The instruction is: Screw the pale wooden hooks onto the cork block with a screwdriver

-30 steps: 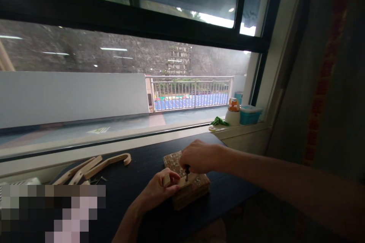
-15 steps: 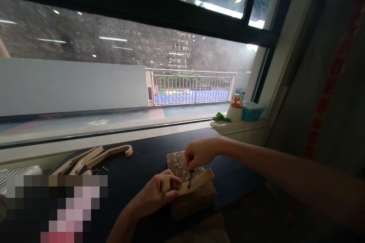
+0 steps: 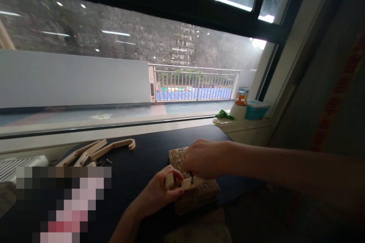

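A pale wooden strip (image 3: 182, 183) lies across a rough chipboard block (image 3: 199, 193) on a dark table (image 3: 137, 159). My left hand (image 3: 161, 193) is closed on the strip's near end, pressing it against the block. My right hand (image 3: 201, 158) is closed in a pinch just above the strip, fingers round a small dark screw or tool tip (image 3: 192, 177) that stands on the wood.
Several curved wooden pieces (image 3: 97, 151) and small nails lie at the table's left rear. On the window sill at the right stand a white and orange container (image 3: 239, 108), a teal box (image 3: 254, 110) and a green cloth (image 3: 224, 114). A wall closes the right side.
The view has tipped downward and shifted. My right hand has dropped lower over the strip, so the dark shaft shows less than half a second ago. My left hand keeps its hold.
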`<state>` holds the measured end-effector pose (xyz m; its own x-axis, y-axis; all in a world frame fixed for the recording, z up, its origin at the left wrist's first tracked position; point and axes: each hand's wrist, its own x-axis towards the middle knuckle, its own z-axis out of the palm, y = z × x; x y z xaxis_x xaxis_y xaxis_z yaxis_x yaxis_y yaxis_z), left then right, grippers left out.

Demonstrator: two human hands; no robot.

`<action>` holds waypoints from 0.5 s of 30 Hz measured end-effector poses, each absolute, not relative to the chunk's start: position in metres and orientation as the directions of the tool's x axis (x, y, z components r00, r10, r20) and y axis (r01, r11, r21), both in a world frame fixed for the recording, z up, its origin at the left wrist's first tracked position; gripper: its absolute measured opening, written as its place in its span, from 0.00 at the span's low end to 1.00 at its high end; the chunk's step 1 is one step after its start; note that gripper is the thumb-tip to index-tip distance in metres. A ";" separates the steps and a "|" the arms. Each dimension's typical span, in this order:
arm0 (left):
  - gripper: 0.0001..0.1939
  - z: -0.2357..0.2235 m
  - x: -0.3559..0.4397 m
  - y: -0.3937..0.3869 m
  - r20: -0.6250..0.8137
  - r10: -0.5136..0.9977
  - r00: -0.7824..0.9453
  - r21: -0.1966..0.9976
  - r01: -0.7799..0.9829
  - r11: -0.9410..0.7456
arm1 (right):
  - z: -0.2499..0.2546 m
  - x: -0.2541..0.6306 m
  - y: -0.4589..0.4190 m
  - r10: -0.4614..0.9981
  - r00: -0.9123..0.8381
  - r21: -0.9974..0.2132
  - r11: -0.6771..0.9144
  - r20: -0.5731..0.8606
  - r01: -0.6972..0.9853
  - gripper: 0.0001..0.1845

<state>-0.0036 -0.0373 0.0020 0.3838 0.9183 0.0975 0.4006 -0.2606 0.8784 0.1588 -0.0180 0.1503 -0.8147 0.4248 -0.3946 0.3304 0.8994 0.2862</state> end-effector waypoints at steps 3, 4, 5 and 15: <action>0.08 0.002 -0.003 -0.037 0.101 0.918 0.382 0.882 0.393 -0.261 | 0.150 0.155 -0.015 0.477 -0.784 0.255 0.878 -0.397 0.405 0.12; 0.08 0.001 -0.003 -0.036 0.101 0.920 0.378 0.881 0.396 -0.259 | 0.149 0.155 -0.013 0.501 -0.771 0.248 0.865 -0.393 0.436 0.12; 0.08 0.000 -0.003 -0.036 0.103 0.922 0.374 0.878 0.402 -0.262 | 0.149 0.155 -0.010 0.525 -0.758 0.243 0.851 -0.387 0.465 0.13; 0.09 -0.003 -0.004 -0.034 0.122 0.920 0.372 0.874 0.399 -0.277 | 0.147 0.168 -0.005 0.654 -0.696 0.285 0.756 -0.295 0.590 0.16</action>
